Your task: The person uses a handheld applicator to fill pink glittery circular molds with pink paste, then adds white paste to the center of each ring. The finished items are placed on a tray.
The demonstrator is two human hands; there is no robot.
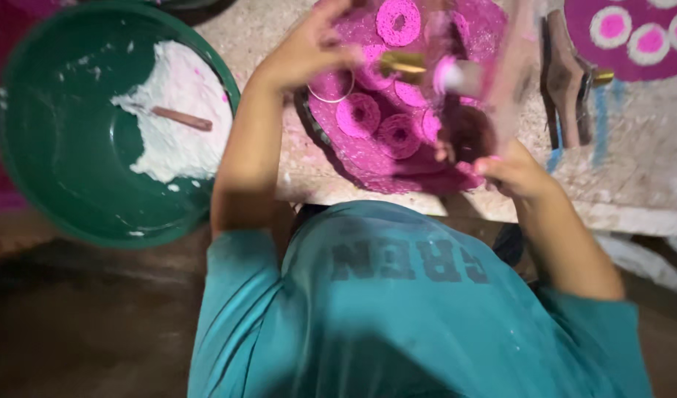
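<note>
A green bowl [29, 147] of white powder [180, 110] sits far left. The left hand [309, 51] pinches a ring mould [331, 87] on the pink slab [397, 158], seemingly mid-stamping; lifting cleanly would need care. The right hand [511, 173], fingers closed on a blurred tool [456, 74], holds it lying roughly left-right, tip leftward.

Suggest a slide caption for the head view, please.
Left hand and right hand work over pink rings beside a green bowl.
</note>
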